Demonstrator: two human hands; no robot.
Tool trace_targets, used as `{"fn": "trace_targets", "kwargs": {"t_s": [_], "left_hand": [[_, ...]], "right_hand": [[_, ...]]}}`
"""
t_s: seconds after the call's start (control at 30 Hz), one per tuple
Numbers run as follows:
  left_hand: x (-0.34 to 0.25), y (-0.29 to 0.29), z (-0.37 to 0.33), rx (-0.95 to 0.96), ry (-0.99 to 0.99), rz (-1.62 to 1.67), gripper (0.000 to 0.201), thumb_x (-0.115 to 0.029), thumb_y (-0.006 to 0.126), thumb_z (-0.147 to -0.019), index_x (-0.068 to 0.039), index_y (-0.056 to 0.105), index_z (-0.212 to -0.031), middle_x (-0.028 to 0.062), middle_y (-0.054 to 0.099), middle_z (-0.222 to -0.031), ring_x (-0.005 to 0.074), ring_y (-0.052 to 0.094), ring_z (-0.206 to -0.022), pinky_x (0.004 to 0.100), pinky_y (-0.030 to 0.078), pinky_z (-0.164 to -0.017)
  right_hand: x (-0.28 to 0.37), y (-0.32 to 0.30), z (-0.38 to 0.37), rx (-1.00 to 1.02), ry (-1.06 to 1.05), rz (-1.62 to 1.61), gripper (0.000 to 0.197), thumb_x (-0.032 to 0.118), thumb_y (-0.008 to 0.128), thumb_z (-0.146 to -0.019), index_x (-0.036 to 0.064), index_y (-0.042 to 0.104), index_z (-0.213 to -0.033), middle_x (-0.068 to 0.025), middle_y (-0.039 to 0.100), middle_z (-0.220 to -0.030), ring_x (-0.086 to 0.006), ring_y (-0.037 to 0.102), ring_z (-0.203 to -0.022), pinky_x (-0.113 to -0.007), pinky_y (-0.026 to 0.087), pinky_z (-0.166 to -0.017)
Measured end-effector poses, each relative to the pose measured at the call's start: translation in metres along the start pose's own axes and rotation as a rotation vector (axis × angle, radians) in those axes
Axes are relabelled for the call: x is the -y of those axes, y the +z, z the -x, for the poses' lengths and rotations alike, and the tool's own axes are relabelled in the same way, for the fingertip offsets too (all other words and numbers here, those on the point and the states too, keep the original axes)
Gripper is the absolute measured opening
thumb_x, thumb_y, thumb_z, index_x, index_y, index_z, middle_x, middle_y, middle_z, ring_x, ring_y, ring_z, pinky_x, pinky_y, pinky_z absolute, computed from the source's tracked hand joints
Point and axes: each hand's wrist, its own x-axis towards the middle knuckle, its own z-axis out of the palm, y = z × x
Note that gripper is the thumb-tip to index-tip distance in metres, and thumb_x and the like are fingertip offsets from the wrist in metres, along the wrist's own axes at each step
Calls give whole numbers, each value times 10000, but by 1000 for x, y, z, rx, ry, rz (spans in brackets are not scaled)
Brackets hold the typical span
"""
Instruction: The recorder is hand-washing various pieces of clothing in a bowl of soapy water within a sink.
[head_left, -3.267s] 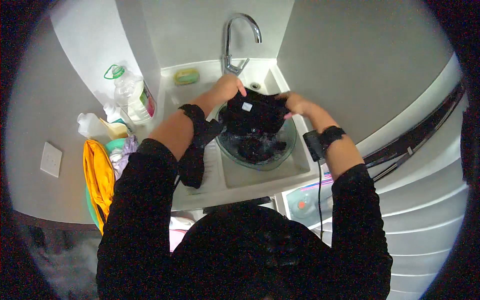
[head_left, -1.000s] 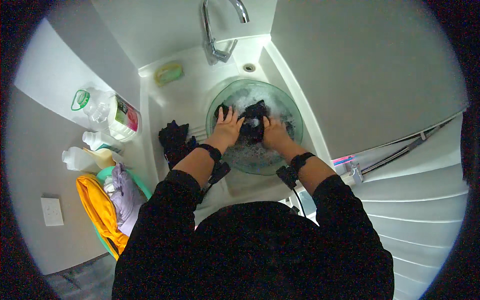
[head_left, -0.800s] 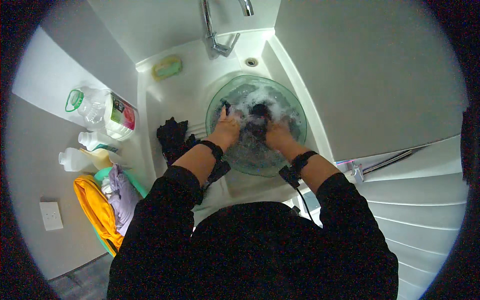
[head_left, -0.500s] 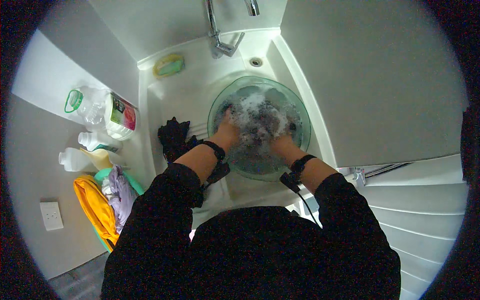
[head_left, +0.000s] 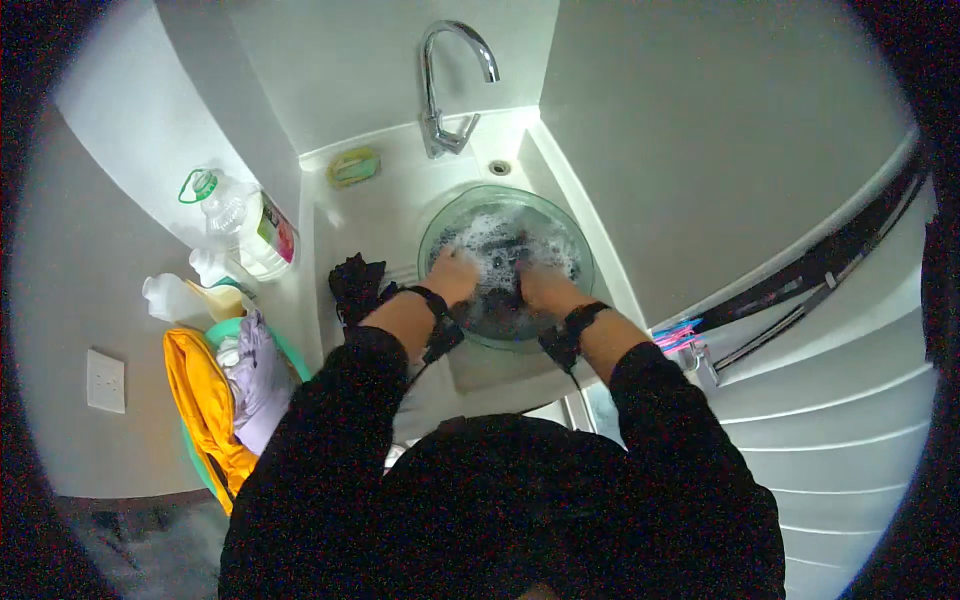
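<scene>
Seemingly both hands [head_left: 500, 280] press dark cloth [head_left: 500, 265] underwater in bowl [head_left: 580, 255].

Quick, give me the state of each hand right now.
Left hand: down in the foamy water of the clear basin, on the dark garment; grip cannot be told.
Right hand: in the same basin, on the garment; grip cannot be told.
</scene>
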Motion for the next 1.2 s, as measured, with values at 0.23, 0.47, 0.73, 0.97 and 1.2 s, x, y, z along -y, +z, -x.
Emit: {"fn": "trace_targets", "kwargs": {"t_s": [0.23,0.47,0.73,0.97,1.2], "left_hand": [[22,-159,-24,-34,12,435,265,-31,525,-742,-173,747,-712,122,706,-808,334,663,-779,415,514,-725],[-9,-243,-31,-195,-210,932,147,-35,540,-840,-33,647,-941,96,669,-857,209,657,-646,320,541,-497],[-59,-237,-17,-513,121,1186,648,-235,796,-745,-34,486,-1278,186,560,-1196,280,562,-1076,372,470,-901],[-58,-177,-3,-396,93,1325,1036,-304,920,-569,-22,367,-1398,151,562,-1271,278,536,-1199,374,373,-1056],[-90,-172,-24,-701,20,1302,1121,-250,947,-498,-17,330,-1404,149,546,-1295,265,518,-1214,369,391,-1040]], "right_hand": [[-62,-91,-19,336,45,-656,434,256,703,-787,-45,635,-1092,-180,659,-1022,-308,647,-918,-396,542,-799],[22,-203,11,66,82,-1473,592,196,778,-772,-32,535,-1262,-89,634,-1112,-190,627,-966,-311,517,-866],[11,-186,-6,-532,186,-986,282,200,799,-735,28,715,-942,-122,720,-845,-227,674,-763,-387,504,-740],[27,-287,9,-522,-3,-1515,243,126,727,-821,-8,634,-1001,-75,673,-918,-192,623,-803,-336,496,-759],[39,-349,25,-702,-68,-1573,184,82,697,-831,-5,635,-981,-83,684,-902,-206,643,-805,-349,507,-733]]}}
